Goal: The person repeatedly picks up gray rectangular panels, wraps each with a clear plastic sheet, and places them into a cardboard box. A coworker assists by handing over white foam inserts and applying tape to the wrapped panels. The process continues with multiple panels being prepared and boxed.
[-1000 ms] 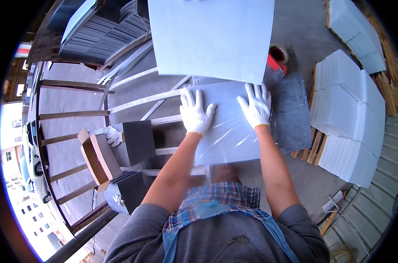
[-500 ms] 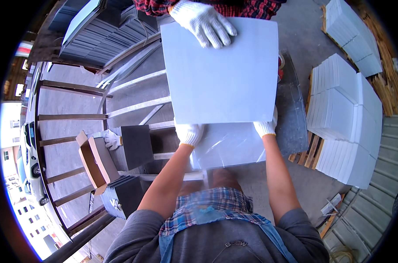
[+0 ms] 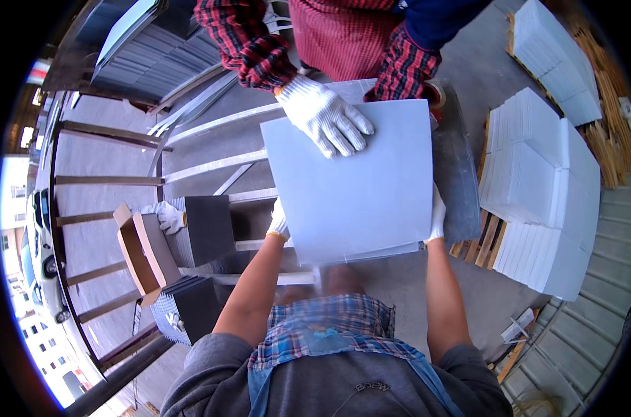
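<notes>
A flat, square, pale grey-white panel (image 3: 360,194) lies in front of me over a thin sheet, whose edge (image 3: 399,251) shows below it. My left hand (image 3: 279,219), in a white knit glove, is at the panel's left edge, its fingers mostly hidden by it. At the right edge my gloved right hand (image 3: 437,214) grips the side, fingertips partly covered. Across from me a co-worker's white-gloved hand (image 3: 329,121) rests flat on the panel's top. The co-worker's other sleeve (image 3: 407,62), red and black plaid, reaches behind the far edge.
Slatted metal racking (image 3: 211,167) runs to the left. Nearby stand an open cardboard box (image 3: 143,254) and dark stacked panels (image 3: 209,231), with a loose white glove (image 3: 171,217) on them. White panel stacks (image 3: 527,156) sit on wooden pallets at right. Grey panels (image 3: 138,76) are piled at far left.
The panel has come toward me and down over the thin sheet. My hands have shifted from beneath its near edge to its two sides. The co-worker has leaned in, hand still on top.
</notes>
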A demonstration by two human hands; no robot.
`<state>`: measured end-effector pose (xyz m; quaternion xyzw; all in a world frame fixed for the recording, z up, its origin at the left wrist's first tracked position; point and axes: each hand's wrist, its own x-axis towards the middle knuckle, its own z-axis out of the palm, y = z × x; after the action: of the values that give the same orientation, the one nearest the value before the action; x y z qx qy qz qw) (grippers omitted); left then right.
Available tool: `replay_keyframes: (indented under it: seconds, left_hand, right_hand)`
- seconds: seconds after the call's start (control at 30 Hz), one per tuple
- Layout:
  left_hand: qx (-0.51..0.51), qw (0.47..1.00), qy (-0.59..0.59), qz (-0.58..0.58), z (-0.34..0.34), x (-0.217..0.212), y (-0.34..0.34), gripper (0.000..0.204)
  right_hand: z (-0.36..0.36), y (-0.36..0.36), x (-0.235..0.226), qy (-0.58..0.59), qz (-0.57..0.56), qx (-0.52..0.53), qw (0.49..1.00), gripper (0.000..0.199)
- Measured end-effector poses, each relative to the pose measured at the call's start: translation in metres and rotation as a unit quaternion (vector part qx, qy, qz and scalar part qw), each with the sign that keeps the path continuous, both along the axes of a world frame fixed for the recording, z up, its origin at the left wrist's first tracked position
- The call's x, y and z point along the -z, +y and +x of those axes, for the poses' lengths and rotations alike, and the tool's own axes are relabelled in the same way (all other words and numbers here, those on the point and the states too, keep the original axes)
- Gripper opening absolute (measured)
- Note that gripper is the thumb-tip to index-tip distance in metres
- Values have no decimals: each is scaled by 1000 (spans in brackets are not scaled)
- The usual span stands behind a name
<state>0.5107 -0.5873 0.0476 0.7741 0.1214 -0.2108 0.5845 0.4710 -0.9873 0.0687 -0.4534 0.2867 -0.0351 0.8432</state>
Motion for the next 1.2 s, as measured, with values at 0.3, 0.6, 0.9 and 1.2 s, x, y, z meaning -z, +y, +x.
replay_keyframes:
  seconds: [0.3,0.6,0.9,1.2]
  left_hand:
    - [18,992,-124,-18,4,-35,-10,38]
    - [-237,905,166,-310,-5,-56,-9,72]
    - [-153,928,243,-237,-10,-85,-4,90]
    - [-54,972,191,-129,-15,-50,-13,93]
  right_hand:
    - [-51,-23,-28,62,-32,-81,994,63]
    - [-65,51,-86,51,-369,-164,913,67]
    - [-72,61,-56,152,-632,-234,723,72]
    - [-77,73,-57,214,-665,-243,673,83]
